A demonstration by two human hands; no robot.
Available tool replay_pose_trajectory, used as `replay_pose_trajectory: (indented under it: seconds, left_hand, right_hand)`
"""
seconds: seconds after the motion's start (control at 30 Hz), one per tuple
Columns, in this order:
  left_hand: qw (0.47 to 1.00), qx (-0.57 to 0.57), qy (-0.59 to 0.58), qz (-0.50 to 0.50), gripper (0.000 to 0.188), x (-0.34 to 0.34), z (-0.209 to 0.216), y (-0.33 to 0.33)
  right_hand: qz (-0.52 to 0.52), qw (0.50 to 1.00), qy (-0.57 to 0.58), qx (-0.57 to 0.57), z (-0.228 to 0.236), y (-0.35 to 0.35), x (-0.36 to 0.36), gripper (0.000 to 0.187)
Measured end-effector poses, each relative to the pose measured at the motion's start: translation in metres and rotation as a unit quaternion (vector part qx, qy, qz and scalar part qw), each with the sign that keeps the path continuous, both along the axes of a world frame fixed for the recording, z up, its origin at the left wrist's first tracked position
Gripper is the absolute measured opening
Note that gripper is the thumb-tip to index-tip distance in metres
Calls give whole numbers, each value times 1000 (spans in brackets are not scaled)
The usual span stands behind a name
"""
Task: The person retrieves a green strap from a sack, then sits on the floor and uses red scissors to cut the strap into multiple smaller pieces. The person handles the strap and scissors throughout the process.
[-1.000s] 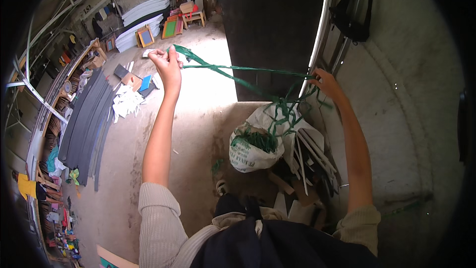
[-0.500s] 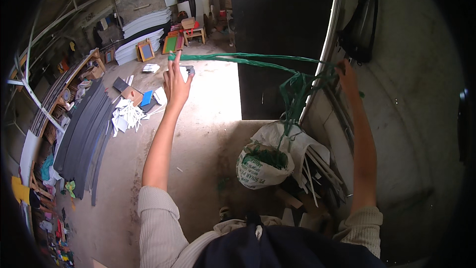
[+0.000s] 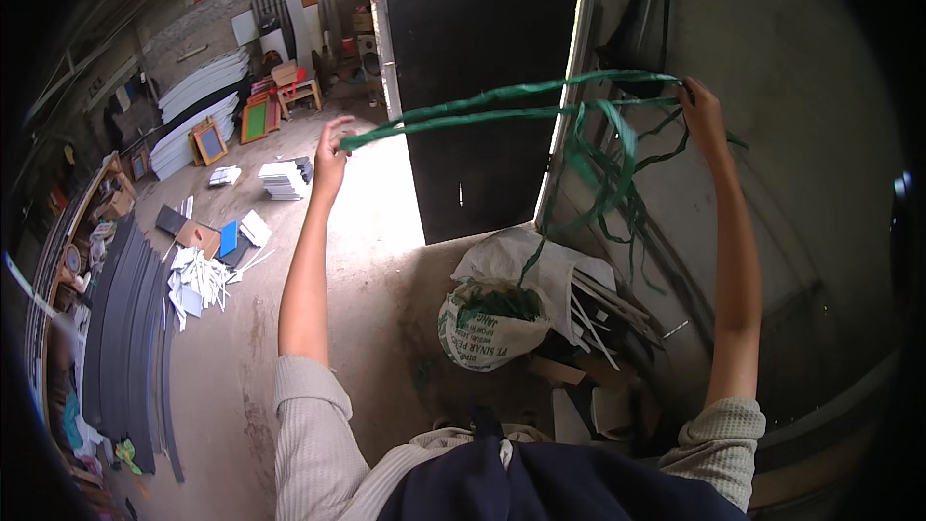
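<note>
A green plastic twine [image 3: 482, 118] is stretched in two strands between my raised hands. My left hand [image 3: 331, 162] holds the looped left end at its thumb and fingers, in front of the bright doorway. My right hand [image 3: 702, 114] is closed on the other end, at upper right. From near the right hand, loose tangled lengths of the twine hang down. A strand trails toward a white printed sack [image 3: 490, 340], which stands on the floor with more green twine bunched inside its open mouth.
Beside the sack, white sheeting [image 3: 521, 253] covers part of a pile of thin strips [image 3: 600, 314]. A dark door [image 3: 487, 68] stands ahead. On the left floor lie white offcuts [image 3: 201, 280], stacked white pieces [image 3: 284, 180] and long grey strips [image 3: 125, 328].
The view has shifted to the right. Both hands still hold the stretched twine; the left end is now lower than the right, and the hanging lengths swing wider near my right hand.
</note>
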State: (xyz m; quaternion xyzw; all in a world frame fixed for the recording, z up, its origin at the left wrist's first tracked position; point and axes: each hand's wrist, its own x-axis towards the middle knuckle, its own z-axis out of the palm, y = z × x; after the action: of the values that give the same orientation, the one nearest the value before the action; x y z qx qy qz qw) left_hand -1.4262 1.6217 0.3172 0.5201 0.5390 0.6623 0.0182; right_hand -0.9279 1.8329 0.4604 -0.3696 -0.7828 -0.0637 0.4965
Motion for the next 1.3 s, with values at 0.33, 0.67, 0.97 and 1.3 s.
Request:
replay_pose_trajectory:
  seconds: [0.33, 0.67, 0.97, 1.3]
  left_hand:
    - [833, -214, -471, -194, 76, -2, -41, 15]
    - [923, -210, -289, -144, 38, 5, -58, 30]
    - [925, -220, -270, -155, 40, 11, -45, 28]
    - [862, -169, -464, -116, 46, -58, -89, -49]
  right_hand:
    - [-60, 873, -114, -470, -165, -3, -3, 39]
    - [-14, 861, -86, -500, -95, -27, -35, 49]
    - [41, 892, -109, -436, -84, -24, -10, 42]
    - [237, 831, -85, -496, -94, -49, -51, 26]
